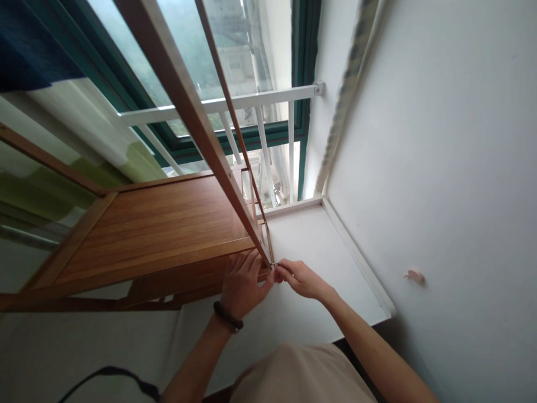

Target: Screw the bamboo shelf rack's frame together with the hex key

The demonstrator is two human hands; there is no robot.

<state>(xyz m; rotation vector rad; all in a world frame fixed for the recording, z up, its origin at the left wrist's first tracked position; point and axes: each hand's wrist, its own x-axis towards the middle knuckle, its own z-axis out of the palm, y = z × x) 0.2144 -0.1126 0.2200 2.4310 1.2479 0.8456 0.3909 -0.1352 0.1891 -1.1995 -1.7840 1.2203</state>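
A brown wooden shelf unit (155,226) has a long slanting post (188,117) that comes down to where both hands meet. My left hand (243,285), with a dark bracelet at its wrist, lies against the wood beside the post's near end. Its fingers are extended on the rail and its thumb reaches toward the right hand. My right hand (296,277) is closed in a pinch just right of the post. A small, thin metal piece (274,264) shows between its fingertips and the post; its exact kind is too small to tell.
White window railing (277,99) and a green-framed window stand behind the shelf. A white ledge (302,240) with a raised rim lies below. The white wall (440,140) at right bears a small pink hook (414,276). Curtains (96,123) hang at left; a black strap (113,370) is lower left.
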